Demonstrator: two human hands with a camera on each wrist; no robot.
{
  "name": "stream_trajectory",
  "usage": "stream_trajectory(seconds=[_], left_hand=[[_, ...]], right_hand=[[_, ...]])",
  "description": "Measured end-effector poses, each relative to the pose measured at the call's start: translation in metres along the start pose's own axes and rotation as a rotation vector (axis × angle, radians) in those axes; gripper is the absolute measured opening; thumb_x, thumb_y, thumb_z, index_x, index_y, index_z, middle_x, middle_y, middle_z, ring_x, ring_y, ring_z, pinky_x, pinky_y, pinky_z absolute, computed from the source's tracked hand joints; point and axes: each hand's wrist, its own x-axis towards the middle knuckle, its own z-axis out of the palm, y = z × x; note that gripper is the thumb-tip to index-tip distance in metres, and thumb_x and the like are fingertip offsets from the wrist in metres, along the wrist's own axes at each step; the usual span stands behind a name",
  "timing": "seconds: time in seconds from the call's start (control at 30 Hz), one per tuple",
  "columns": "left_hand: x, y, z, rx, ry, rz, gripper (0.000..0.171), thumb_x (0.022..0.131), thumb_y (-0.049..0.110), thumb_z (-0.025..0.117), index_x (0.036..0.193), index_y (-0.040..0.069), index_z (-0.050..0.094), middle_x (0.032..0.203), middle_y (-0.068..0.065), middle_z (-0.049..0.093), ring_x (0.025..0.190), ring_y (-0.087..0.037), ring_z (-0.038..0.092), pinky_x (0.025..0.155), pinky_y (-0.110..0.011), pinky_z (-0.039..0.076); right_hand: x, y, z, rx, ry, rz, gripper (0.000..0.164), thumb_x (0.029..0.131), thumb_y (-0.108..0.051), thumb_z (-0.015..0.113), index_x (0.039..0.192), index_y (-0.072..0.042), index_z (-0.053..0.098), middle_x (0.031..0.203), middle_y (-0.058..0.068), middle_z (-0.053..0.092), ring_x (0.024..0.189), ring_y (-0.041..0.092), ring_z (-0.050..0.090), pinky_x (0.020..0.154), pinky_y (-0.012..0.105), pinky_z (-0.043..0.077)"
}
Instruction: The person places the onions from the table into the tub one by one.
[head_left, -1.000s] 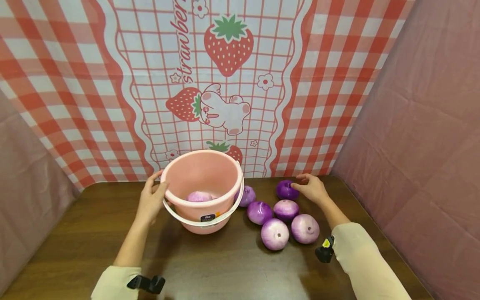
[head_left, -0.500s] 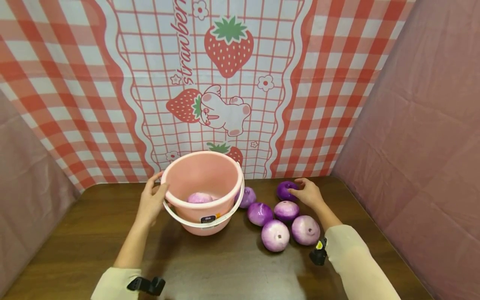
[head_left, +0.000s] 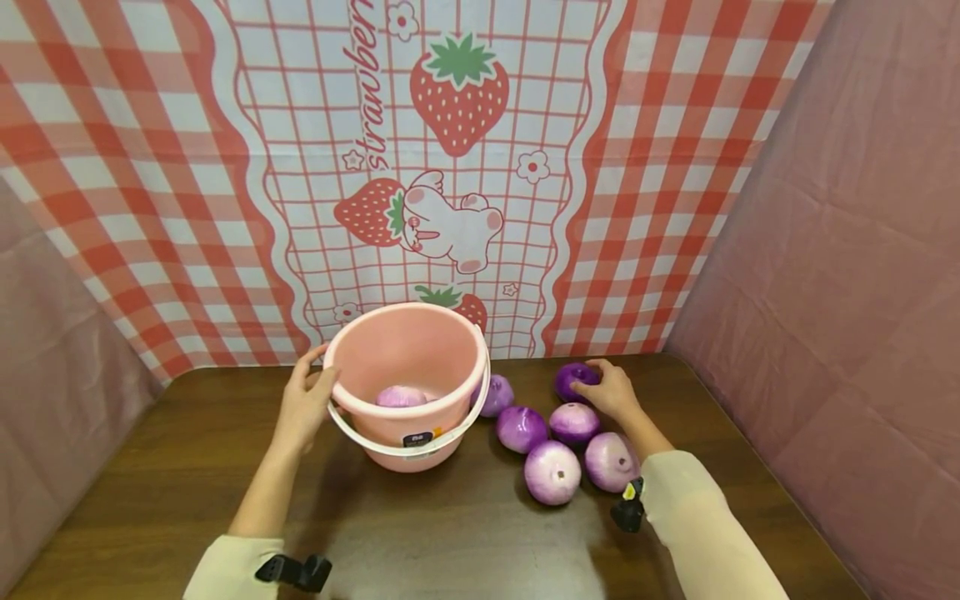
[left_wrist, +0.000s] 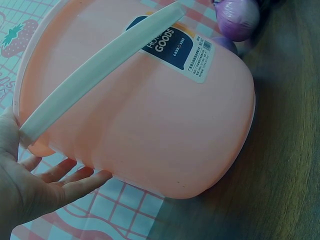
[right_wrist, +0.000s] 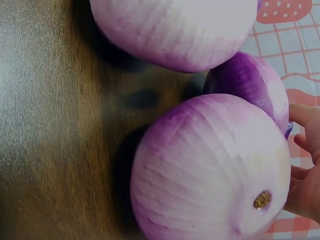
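Note:
My left hand (head_left: 303, 410) holds the rim of a pink plastic bucket (head_left: 378, 429), thumb over the edge and fingers along the outside. The bucket leans a little, its white handle (left_wrist: 100, 70) hanging down the front. Inside lies a pale purple onion (head_left: 401, 396). At the table's back right, my right hand (head_left: 617, 393) has thumb and fingers around the sides of a dark purple onion (head_left: 567, 382). In the right wrist view, a large pale onion (right_wrist: 205, 165) hides part of that hand.
Between the bucket and my right hand, several more onions stand close together, among them a glossy purple onion (head_left: 521, 429) and a whitish onion (head_left: 552, 472). A strawberry-print cloth (head_left: 465, 208) hangs behind the wooden table (head_left: 442, 542). A pink curtain (head_left: 840, 250) borders the right.
My right hand has moved left and slightly down, its thumb and fingers closing around the dark purple onion. The left hand and bucket have stayed in place.

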Motion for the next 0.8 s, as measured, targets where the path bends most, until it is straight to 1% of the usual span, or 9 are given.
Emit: stream_trajectory(seconds=[0.17, 0.33, 0.5, 0.63, 0.8], left_hand=[[0.0, 0.0, -0.001, -0.002, -0.004, -0.009, 0.051, 0.097, 0.02, 0.044, 0.145, 0.014, 0.029, 0.127, -0.032, 0.047, 0.066, 0.0, 0.06, 0.059, -0.02, 0.059], [0.0, 0.0, -0.001, -0.007, -0.009, -0.003, 0.052, 0.097, 0.021, 0.044, 0.146, 0.015, 0.028, 0.128, -0.032, 0.046, 0.067, 0.0, 0.06, 0.06, -0.019, 0.059], [0.0, 0.001, 0.0, -0.003, -0.007, 0.002, 0.051, 0.097, 0.021, 0.043, 0.146, 0.015, 0.03, 0.127, -0.032, 0.047, 0.066, 0.001, 0.059, 0.059, -0.019, 0.059], [0.0, 0.001, 0.0, -0.001, -0.007, 0.002, 0.051, 0.097, 0.02, 0.043, 0.146, 0.015, 0.029, 0.127, -0.032, 0.047, 0.066, 0.001, 0.059, 0.059, -0.019, 0.059], [0.001, 0.0, -0.001, -0.003, -0.003, 0.002, 0.051, 0.097, 0.019, 0.043, 0.146, 0.014, 0.029, 0.127, -0.032, 0.047, 0.066, 0.001, 0.059, 0.059, -0.019, 0.059]], right_hand=[[0.001, -0.001, 0.005, 0.001, 0.008, 0.008, 0.062, 0.083, -0.029, 0.067, 0.131, 0.003, 0.046, 0.127, 0.036, 0.046, 0.118, 0.05, 0.043, 0.102, 0.06, 0.038], [0.002, 0.001, 0.01, -0.012, 0.013, 0.027, 0.062, 0.082, -0.028, 0.067, 0.132, 0.002, 0.045, 0.125, 0.036, 0.046, 0.117, 0.05, 0.044, 0.101, 0.06, 0.04], [0.002, 0.002, 0.013, -0.031, 0.017, 0.033, 0.063, 0.082, -0.026, 0.068, 0.133, 0.003, 0.043, 0.127, 0.036, 0.043, 0.118, 0.05, 0.043, 0.101, 0.06, 0.04], [0.001, 0.002, 0.014, -0.015, 0.022, 0.058, 0.065, 0.082, -0.025, 0.069, 0.133, 0.004, 0.041, 0.128, 0.036, 0.042, 0.119, 0.051, 0.041, 0.1, 0.061, 0.04], [0.001, 0.002, 0.015, 0.002, 0.038, 0.09, 0.064, 0.08, -0.025, 0.07, 0.131, 0.002, 0.04, 0.126, 0.036, 0.044, 0.118, 0.05, 0.042, 0.1, 0.06, 0.04]])
